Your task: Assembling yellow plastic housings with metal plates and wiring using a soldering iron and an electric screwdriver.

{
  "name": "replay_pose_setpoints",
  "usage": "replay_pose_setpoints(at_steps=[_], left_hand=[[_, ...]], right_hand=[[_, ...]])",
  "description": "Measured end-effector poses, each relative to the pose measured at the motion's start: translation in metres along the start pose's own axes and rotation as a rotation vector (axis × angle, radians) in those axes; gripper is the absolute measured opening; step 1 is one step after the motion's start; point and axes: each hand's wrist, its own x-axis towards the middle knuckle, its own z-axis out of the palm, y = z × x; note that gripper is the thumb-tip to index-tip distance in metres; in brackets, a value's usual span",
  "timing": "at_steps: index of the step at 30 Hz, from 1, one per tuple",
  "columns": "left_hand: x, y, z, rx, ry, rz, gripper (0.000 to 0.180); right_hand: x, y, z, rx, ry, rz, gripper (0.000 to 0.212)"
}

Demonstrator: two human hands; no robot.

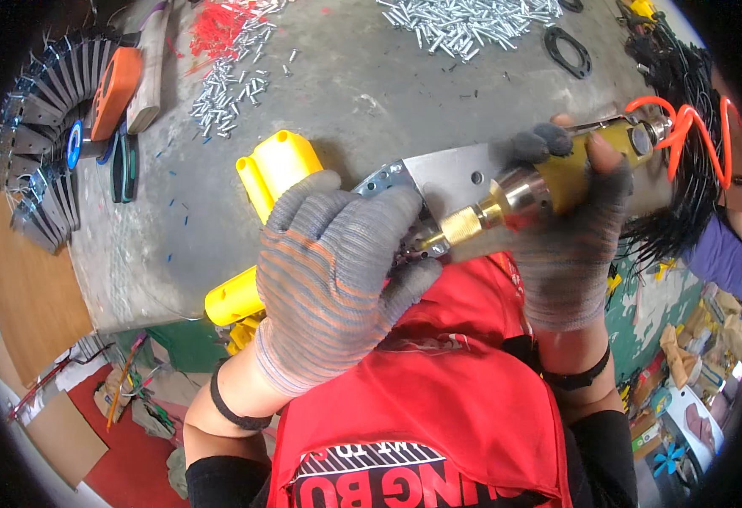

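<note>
My left hand (328, 262), in a grey striped glove, is closed over a yellow plastic part (279, 169) with a flat metal plate (451, 169) along it. A bracket with small holes (385, 179) shows beside its fingers. My right hand (570, 250), gloved with bare fingertips, is wrapped round an olive air screwdriver (570, 173). Its knurled brass nose (462, 225) points left, with the tip at the metal by my left thumb. Whether a screw sits under the tip is hidden.
An orange coiled hose (694, 140) runs from the screwdriver past black cords (684, 199). Silver screws (472, 24) lie heaped at the back, more screws (227, 97) at left near red bits (216, 32). Metal plates (45, 127) fan out beside an orange-handled object (117, 91). A black ring (567, 52) lies far right.
</note>
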Motion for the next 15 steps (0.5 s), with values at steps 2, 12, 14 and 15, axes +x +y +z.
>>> replay_pose_setpoints(at_steps=[2, 12, 14, 15], left_hand=[[0.0, 0.001, -0.002, 0.007, -0.023, -0.021, 0.058], [-0.014, -0.005, -0.028, -0.027, 0.061, 0.058, 0.064], [-0.049, -0.015, -0.05, 0.111, 0.014, -0.088, 0.063], [-0.058, -0.013, -0.057, 0.187, -0.059, -0.204, 0.06]], right_hand=[[-0.002, 0.003, 0.001, -0.016, 0.012, 0.007, 0.035], [-0.004, -0.011, 0.009, -0.112, -0.07, -0.062, 0.044], [-0.005, -0.025, 0.017, -0.236, -0.118, -0.133, 0.046], [-0.004, -0.029, 0.026, -0.235, -0.133, -0.121, 0.046]])
